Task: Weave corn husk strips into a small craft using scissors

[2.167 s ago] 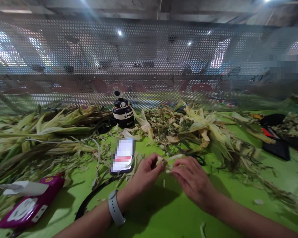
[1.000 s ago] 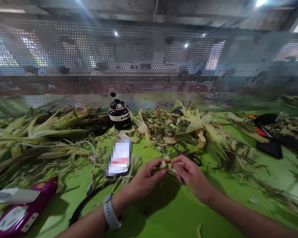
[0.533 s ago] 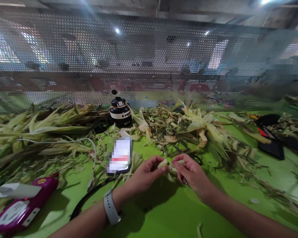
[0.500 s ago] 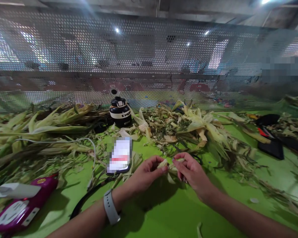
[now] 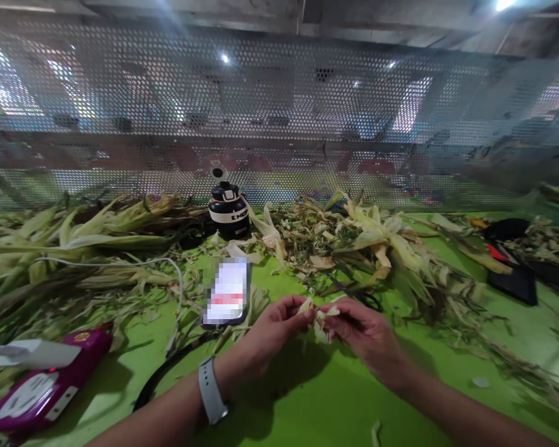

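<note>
Just above the green table (image 5: 302,410), a small folded piece of pale corn husk (image 5: 320,323) is between my two hands. My left hand (image 5: 282,326), with a grey watch strap (image 5: 210,391) on its wrist, pinches the husk's left side between thumb and fingertips. From the other side, the closed fingers of my right hand (image 5: 366,332) grip the same piece. Loose ends of husk hang below the fingertips. A smartphone (image 5: 227,292) with a lit screen lies left of my hands. Behind the right hand, black scissor-like handles (image 5: 373,300) show partly.
Corn husks pile up at the left (image 5: 97,239) and right (image 5: 386,239). A black bottle (image 5: 230,214) stands at the back before a perforated screen (image 5: 279,112). At front left lies a purple device (image 5: 51,379) with a paper strip; a white cable (image 5: 179,279) and black strap (image 5: 168,366) run nearby.
My right hand has turned and closed in on the husk, bringing its fingertips nearer the left hand's. The husk is now folded more. The view has shifted slightly.
</note>
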`<state>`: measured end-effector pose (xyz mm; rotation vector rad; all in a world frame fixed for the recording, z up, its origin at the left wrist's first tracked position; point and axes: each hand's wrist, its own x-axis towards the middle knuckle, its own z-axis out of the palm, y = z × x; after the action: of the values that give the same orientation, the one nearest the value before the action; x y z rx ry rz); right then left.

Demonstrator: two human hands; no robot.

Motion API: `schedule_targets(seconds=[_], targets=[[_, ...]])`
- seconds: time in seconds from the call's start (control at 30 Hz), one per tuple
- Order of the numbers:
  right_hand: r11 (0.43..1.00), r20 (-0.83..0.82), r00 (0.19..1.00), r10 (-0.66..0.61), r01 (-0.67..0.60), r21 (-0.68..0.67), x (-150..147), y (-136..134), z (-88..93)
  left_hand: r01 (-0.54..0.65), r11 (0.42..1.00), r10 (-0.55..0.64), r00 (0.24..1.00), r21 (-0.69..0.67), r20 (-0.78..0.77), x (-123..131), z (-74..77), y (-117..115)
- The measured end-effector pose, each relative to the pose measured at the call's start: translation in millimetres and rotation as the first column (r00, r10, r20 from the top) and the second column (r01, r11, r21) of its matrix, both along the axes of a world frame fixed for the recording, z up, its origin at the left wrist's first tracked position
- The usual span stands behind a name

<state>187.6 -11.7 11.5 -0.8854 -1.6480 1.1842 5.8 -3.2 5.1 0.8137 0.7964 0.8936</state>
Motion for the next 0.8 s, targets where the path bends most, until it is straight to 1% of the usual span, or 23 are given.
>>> schedule_targets(seconds=[0.07, 0.13, 0.2, 0.27, 0.33, 0.4, 0.47, 0.63, 0.8], targets=[[0.996, -0.002, 1.000, -0.027, 0.027, 0.082, 0.5, 1.2, -0.1, 0.002, 1.000, -0.002, 1.000, 0.006, 0.000, 0.2, 0.9, -0.4], [0.993, 0.017, 0.999, -0.049, 0.047, 0.111, 0.6, 1.3, 0.3, 0.006, 1.000, -0.006, 1.000, 0.020, -0.015, 0.1, 1.7, -0.6], [0.997, 0.028, 0.998, -0.048, 0.046, 0.062, -0.1, 0.9, 1.2, 0.001, 0.999, 0.001, 0.999, 0.039, -0.052, 0.0, 2.1, -0.8], [0.998, 0.012, 1.000, -0.025, 0.025, -0.053, -1.4, 0.9, 2.4, -0.005, 0.997, 0.012, 0.996, 0.076, -0.092, 0.3, 1.8, -1.0], [0.986, -0.001, 1.000, -0.009, 0.008, -0.169, -2.7, 1.5, 3.8, 0.007, 0.993, 0.006, 0.994, 0.120, -0.112, 0.9, 0.8, -1.3], [0.971, 0.015, 1.000, -0.001, 0.005, -0.240, -3.5, 2.7, 5.0, 0.021, 0.988, -0.004, 0.994, 0.152, -0.109, 1.5, -0.4, -1.4], [0.967, 0.041, 0.999, -0.003, 0.014, -0.256, -3.9, 3.7, 5.9, 0.029, 0.987, -0.011, 0.994, 0.161, -0.109, 2.0, -1.2, -1.3], [0.974, 0.099, 0.995, -0.021, 0.043, -0.221, -3.1, 5.0, 5.5, 0.037, 0.986, -0.017, 0.993, 0.161, -0.119, 2.3, -1.5, -1.6], [0.966, 0.056, 0.998, 0.009, 0.006, -0.257, -2.1, 7.8, 2.9, 0.049, 0.983, -0.023, 0.988, 0.175, -0.152, 2.1, -0.9, -3.3]])
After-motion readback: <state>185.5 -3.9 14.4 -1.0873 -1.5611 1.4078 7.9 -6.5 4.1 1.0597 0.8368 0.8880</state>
